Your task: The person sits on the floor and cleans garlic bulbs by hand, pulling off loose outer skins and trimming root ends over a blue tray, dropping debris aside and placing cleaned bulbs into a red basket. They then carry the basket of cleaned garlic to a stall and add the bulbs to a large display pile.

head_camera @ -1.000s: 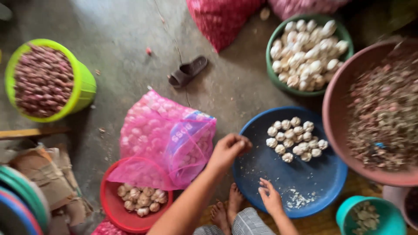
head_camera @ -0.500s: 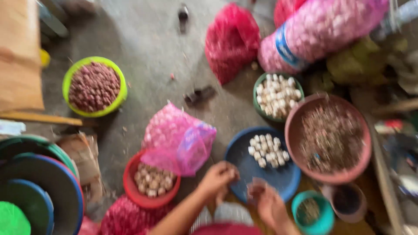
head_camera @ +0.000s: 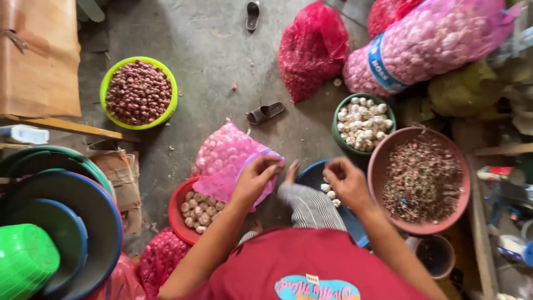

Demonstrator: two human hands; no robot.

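My left hand (head_camera: 256, 176) pinches the purple-edged mouth of a pink mesh bag of garlic (head_camera: 225, 158), which lies over a red bowl (head_camera: 176, 214) holding garlic bulbs. My right hand (head_camera: 347, 182) hovers with curled fingers over a blue basin (head_camera: 311, 173) that holds a few garlic bulbs (head_camera: 328, 191). Whether that hand holds a bulb is hidden. My striped trouser leg (head_camera: 311, 208) lies between both hands.
A green bowl of white garlic (head_camera: 335, 130) and a big pink basin of peels (head_camera: 377, 161) stand at the right. A lime bowl of shallots (head_camera: 105, 83) sits far left, stacked basins (head_camera: 83, 222) near left. Mesh sacks (head_camera: 311, 50) and a sandal (head_camera: 265, 113) lie beyond.
The view has pulled back and up, showing more floor. My left hand has come to the bag's mouth, and my right hand has risen over the blue basin.
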